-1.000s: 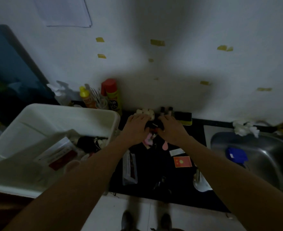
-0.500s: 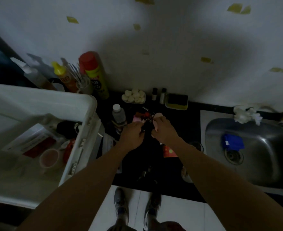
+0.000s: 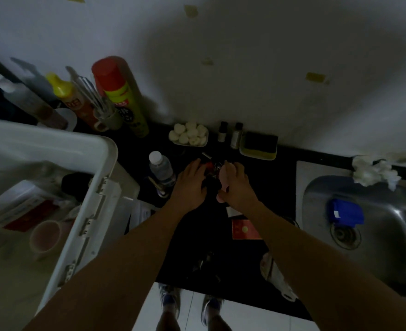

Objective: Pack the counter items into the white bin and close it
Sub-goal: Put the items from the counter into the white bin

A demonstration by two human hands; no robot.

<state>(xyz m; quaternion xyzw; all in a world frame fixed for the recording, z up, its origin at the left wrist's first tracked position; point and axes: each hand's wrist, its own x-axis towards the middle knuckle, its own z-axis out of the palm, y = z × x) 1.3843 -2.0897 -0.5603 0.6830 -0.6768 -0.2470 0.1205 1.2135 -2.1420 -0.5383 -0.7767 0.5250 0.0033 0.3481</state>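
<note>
A dim kitchen with a black counter (image 3: 178, 237) running along a white wall; the white bin (image 3: 94, 194) stands open at the left, partly filled. Both hands meet over a clump of small items (image 3: 212, 172) mid-counter, near a water bottle (image 3: 162, 168). The left hand (image 3: 192, 185) cups them, fingers curled; the right hand (image 3: 235, 185) pinches something pinkish. What exactly is held I cannot tell. The bits look light, loose and likely to scatter, so scooping them together from beneath seems wisest.
</note>
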